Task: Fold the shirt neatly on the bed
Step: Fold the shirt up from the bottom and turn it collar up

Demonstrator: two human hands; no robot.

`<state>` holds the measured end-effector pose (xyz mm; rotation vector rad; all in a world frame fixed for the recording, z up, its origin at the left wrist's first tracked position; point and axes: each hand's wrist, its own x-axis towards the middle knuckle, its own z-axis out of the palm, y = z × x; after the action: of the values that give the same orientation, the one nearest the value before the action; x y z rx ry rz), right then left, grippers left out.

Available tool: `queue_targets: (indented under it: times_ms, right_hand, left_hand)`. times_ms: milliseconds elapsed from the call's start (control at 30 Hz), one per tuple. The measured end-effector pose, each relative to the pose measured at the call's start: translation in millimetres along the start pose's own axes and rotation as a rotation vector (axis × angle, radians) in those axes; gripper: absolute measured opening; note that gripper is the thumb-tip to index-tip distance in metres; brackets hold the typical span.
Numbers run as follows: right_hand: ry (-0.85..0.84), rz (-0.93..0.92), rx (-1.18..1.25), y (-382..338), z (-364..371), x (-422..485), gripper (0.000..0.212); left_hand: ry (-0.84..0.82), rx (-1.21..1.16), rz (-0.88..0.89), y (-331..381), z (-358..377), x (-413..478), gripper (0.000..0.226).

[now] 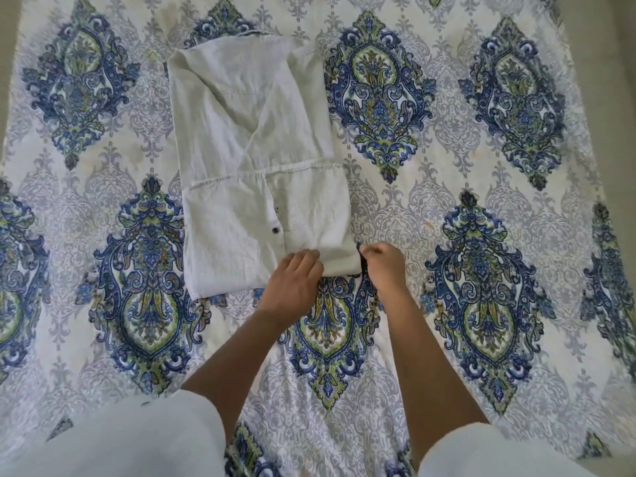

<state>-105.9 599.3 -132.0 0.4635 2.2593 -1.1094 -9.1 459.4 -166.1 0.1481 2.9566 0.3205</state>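
**Hem in hand, ready for the lengthwise fold**

The pale shirt (pixel 254 160) lies on the bed (pixel 481 304), spread over its patterned cover. It is already narrowed into a long strip, with both sides and the sleeves turned in across its middle. A row of dark buttons (pixel 276 229) shows near its lower end.

Both hands are at the shirt's near edge. The left hand (pixel 294 280) has its fingers curled over the hem, just right of the button row. The right hand (pixel 382 266) pinches the near right corner.

The step in hand looks like taking up the hem for the bottom-to-top fold. The left part of the hem is not held, so the next move probably calls for a wider hold. The near end then needs lifting evenly and laying toward the collar end, edges in line.
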Motion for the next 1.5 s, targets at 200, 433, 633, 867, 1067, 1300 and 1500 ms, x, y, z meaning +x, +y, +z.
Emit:
queue_targets:
  times_ms: [200,433,633,867,1067,1300,1500]
  right_hand:
    - [-0.221,-0.091,0.443,-26,15,4,0.015]
    - [-0.083,-0.105,0.773,-39,15,38,0.038]
    - [0.056,-0.285,0.083,-64,25,64,0.024]
    - [0.025,-0.226,-0.078,-99,34,107,0.016]
    - [0.226,-0.442,-0.176,-93,47,85,0.016]
    - [-0.025,-0.926,-0.749,-55,97,35,0.05]
    - [-0.001,-0.781,-0.951,-50,100,58,0.061]
  left_hand:
    - [-0.023,-0.02,-0.038,-15,-16,9,0.057]
    - [-0.13,-0.032,-0.125,-34,-25,32,0.065]
    - [0.197,-0.296,-0.723,-59,-54,90,0.043]
    - [0.185,-0.757,-0.895,-100,-60,106,0.003]
    - [0.321,-0.337,-0.711,-87,-56,80,0.027]
    - [-0.003,-0.151,-0.541,-113,-9,-9,0.07]
    - [-0.054,-0.032,-0.466,-150,-10,-20,0.071]
